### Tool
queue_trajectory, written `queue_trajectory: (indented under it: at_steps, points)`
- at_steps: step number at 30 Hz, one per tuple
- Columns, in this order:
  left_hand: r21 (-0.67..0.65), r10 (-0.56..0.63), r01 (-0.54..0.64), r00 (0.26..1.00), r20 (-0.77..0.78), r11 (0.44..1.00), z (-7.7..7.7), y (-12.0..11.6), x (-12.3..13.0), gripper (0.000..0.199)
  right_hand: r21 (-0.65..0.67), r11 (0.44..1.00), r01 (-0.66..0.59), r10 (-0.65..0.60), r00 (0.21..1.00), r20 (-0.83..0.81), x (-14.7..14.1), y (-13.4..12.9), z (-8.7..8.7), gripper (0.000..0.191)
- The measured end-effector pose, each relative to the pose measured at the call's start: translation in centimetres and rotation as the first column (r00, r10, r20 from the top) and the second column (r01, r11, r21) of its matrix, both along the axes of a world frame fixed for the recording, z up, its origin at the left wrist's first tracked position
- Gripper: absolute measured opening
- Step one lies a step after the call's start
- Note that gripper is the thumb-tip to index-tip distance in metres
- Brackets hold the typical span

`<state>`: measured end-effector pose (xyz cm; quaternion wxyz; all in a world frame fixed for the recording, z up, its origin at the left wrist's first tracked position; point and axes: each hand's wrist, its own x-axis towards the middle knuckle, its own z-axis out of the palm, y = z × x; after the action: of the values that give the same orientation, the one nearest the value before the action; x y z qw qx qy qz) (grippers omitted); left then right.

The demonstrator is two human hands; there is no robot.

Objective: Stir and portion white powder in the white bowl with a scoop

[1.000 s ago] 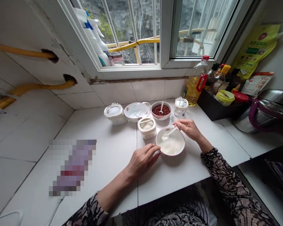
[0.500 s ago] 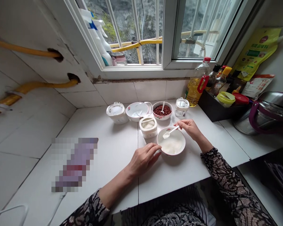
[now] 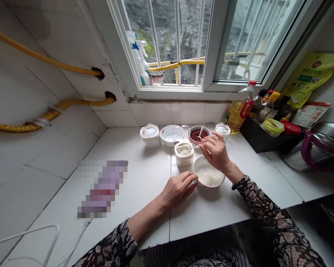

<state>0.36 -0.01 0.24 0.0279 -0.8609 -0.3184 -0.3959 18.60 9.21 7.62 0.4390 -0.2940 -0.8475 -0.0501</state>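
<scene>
My left hand (image 3: pixel 180 188) pinches the left rim of a white bowl (image 3: pixel 210 186) holding a pale, off-white powder or fine grain. Above that bowl's far side, my right hand (image 3: pixel 216 152) grips a small white spoon (image 3: pixel 196 146). The spoon's tip reaches over an open white canister (image 3: pixel 184 160) with pale contents; my fingers and the canister's rim partly hide it. Directly behind my right hand stands a bowl of small dark-red beans (image 3: pixel 196 135), with another little white spoon (image 3: pixel 200 132) in it.
A lidded canister (image 3: pixel 150 138) and a flowered white bowl (image 3: pixel 172 129) stand at the back left. A small clear-lidded jar (image 3: pixel 222 129), an oil bottle (image 3: pixel 236 115) and a black condiment box (image 3: pixel 254 139) line the right. A blurred purple object (image 3: pixel 102 189) lies left.
My right hand has lifted the spoon from the bowl and moved it left and away, to the open canister. My left hand stays at the bowl's rim. The camera view has shifted.
</scene>
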Motion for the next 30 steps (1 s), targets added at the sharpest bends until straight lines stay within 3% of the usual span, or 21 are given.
queue_trajectory:
  at_steps: [3, 6, 10, 13, 15, 19, 22, 30]
  points:
    - [0.011, 0.002, -0.002, 1.000, 0.008, 1.000, 0.1, 0.0, 0.0, 0.017, 0.163, 0.986, -0.038, 0.010, 0.986, 0.168, -0.4, -0.6, 0.0, 0.025]
    - [0.002, 0.005, -0.005, 1.000, 0.007, 1.000, 0.1, 0.0, 0.0, 0.017, 0.154, 0.988, 0.005, -0.017, 0.997, 0.077, 0.0, -0.8, 0.4, 0.023]
    - [-0.015, 0.003, -0.003, 1.000, 0.000, 1.000, 0.0, 0.0, -0.2, 0.017, -0.107, 0.994, -0.001, -0.011, 0.994, -0.107, 1.9, -0.9, 1.4, 0.027]
    - [-0.015, 0.001, -0.001, 1.000, -0.003, 1.000, 0.0, -0.1, -0.2, 0.016, -0.366, 0.929, -0.057, 0.022, 0.995, -0.099, 4.0, -1.0, 1.8, 0.030]
    - [-0.009, -0.002, 0.002, 1.000, -0.001, 1.000, 0.1, 0.0, -0.2, 0.015, -0.463, 0.883, -0.078, 0.067, 0.997, -0.040, 5.1, -1.0, 1.7, 0.031]
    - [-0.010, -0.004, 0.004, 1.000, -0.001, 1.000, 0.1, -0.1, -0.2, 0.014, -0.531, 0.838, -0.124, 0.200, 0.976, 0.088, 5.4, -1.2, 0.7, 0.029]
    - [-0.017, -0.008, 0.008, 1.000, -0.001, 1.000, 0.0, -0.1, -0.3, 0.014, -0.565, 0.804, -0.184, 0.279, 0.956, 0.087, 4.6, -1.3, -0.4, 0.028]
    - [-0.027, -0.015, 0.015, 1.000, 0.013, 1.000, 0.1, -0.1, -0.2, 0.014, -0.646, 0.723, -0.246, 0.229, 0.967, -0.111, 4.2, -1.6, -1.8, 0.029]
